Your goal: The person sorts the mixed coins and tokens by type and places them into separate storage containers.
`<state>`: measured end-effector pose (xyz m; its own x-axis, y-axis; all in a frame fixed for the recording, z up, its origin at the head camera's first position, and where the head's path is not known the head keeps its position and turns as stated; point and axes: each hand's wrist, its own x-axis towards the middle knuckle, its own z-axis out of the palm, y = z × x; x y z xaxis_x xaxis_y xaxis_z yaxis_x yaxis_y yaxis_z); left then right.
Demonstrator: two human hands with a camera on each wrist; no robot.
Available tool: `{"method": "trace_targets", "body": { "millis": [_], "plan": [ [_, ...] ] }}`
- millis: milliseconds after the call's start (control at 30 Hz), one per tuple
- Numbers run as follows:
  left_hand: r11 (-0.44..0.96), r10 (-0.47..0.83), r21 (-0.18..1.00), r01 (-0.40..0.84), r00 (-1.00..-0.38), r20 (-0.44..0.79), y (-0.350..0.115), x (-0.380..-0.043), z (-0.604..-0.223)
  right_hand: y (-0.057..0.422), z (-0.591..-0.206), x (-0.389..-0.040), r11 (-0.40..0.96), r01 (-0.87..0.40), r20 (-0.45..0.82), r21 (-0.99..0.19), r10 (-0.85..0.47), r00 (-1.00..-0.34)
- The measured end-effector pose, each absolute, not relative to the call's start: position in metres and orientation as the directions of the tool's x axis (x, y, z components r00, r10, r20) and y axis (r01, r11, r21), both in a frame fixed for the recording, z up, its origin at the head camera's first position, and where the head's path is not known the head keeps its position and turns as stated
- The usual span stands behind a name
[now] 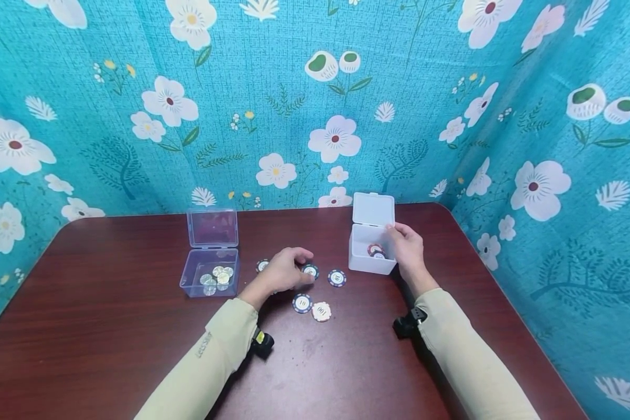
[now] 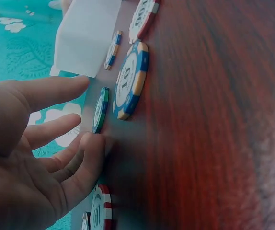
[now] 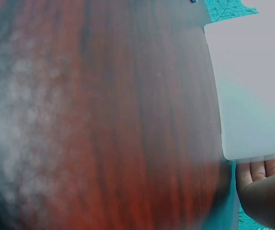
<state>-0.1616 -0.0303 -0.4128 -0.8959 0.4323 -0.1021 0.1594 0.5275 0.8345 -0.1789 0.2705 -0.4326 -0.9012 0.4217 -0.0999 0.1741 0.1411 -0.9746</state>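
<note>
Left fingers apart, green-rimmed round chip | right fingers clamped on white plastic box, far tabletop edge | chip-skid risk: off-centre pinch

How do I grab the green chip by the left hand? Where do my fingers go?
Try pinching the green chip by its rim, thumb and finger on opposite edges, coming down from above. It's round, thin and lying flat on the table, so the edge likely gives the best hold. The left hand is right beside it, thumb and fingers apart.
</note>
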Motion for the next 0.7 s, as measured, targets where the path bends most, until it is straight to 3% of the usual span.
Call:
{"method": "trace_targets", "body": {
  "millis": [200, 700],
  "plan": [
    [0.612, 0.433, 0.763, 0.206, -0.895, -0.105, -0.0274, -0.1628, -0.4132, 0.2702, -0.4328, -0.1788, 0.144, 0.174, -0.101, -0.974, 0.413, -0.905],
    [0.661, 0.419, 0.707, 0.253, -0.905, -0.067, -0.0249, -0.1637, -0.4178, 0.271, -0.4343, -0.1799, 0.131, 0.173, -0.106, -0.976, 0.411, -0.906]
  ]
}}
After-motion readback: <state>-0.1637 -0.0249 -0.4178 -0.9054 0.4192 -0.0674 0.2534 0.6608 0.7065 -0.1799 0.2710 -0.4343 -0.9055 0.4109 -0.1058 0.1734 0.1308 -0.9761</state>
